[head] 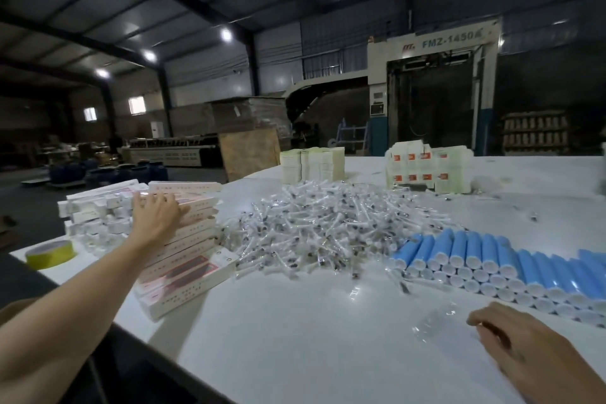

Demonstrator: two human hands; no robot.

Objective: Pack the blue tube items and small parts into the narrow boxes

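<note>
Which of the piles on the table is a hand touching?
The slanting stack of narrow white-and-pink boxes on the left: the left hand rests on top. The heap of small parts and the blue tubes lie untouched.

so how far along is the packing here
Early, by the look of it. Done: nothing clearly; whether the stacked narrow boxes are filled cannot be told. In hand: the left hand rests spread on that stack, apparently reaching for a box; the right hand is low over the table, its hold unclear. Left: a big pile of small parts and rows of blue tubes, all loose.
</note>
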